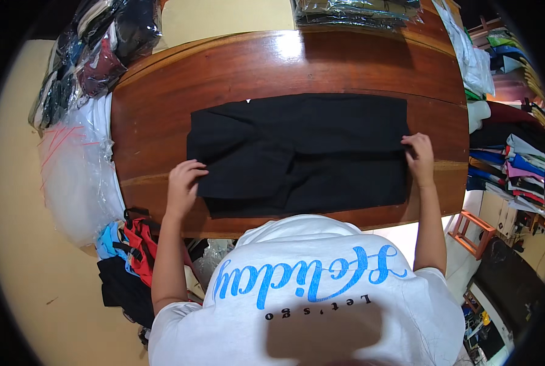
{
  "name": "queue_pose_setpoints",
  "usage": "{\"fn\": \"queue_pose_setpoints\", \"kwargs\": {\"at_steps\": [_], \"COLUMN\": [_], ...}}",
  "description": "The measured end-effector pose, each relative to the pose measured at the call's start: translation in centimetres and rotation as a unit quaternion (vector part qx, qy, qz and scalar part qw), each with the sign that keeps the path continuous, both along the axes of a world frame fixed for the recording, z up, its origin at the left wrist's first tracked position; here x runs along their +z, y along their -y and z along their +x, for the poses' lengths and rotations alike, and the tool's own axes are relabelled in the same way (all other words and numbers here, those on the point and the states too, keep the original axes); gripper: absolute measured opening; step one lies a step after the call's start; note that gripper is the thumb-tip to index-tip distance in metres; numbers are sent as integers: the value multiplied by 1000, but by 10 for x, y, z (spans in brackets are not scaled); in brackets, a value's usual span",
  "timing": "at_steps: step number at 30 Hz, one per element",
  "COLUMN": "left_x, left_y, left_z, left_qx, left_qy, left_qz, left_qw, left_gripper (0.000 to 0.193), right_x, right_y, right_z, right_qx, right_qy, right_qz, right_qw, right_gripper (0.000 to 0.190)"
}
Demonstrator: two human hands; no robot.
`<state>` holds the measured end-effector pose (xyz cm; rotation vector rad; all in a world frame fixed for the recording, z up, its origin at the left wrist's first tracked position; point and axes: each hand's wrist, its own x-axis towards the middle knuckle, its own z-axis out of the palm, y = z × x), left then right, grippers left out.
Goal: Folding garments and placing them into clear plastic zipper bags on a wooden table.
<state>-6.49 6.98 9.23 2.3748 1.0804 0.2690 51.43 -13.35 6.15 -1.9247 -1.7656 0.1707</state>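
A black cloth garment (345, 137), partly folded, lies across the polished wooden table (272, 68) before me. Its left part is doubled over, with creases running towards the middle. My left hand (185, 185) rests at the garment's lower left edge, fingertips over the cloth. At the right edge is my right hand (419, 153), its fingers bent and touching the rim of the cloth or just above it. Whether either hand pinches the fabric cannot be told. A small white spot shows at the garment's top edge.
Plastic-wrapped garments (103, 59) are piled at the upper left, above a clear plastic bag (80, 174). More wrapped packs (355, 13) lie at the table's far side. Folded clothes (510, 169) are stacked at the right, near a wooden stool (472, 233). Red and blue clothing (139, 247) hangs at the lower left.
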Motion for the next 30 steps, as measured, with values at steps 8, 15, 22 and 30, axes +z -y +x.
{"fn": "queue_pose_setpoints", "kwargs": {"at_steps": [8, 15, 22, 30], "left_x": [18, -17, -37, -56], "left_y": [-7, -40, -20, 12], "left_z": [-2, 120, 101, 33], "left_qx": [-34, 106, 329, 307], "left_qy": [-69, -103, 15, -65], "left_qz": [-120, 343, 42, 147], "left_qw": [990, 927, 943, 938], "left_gripper": [31, 46, 67, 49], "right_x": [7, -5, -50, -53], "right_y": [9, -91, -95, -92], "right_z": [-3, -97, -123, -118], "right_qx": [38, 10, -23, -15], "right_qy": [34, 4, 109, 122], "right_qz": [-71, 47, -68, -66], "right_qw": [996, 999, 991, 990], "right_gripper": [14, 44, 64, 64]}}
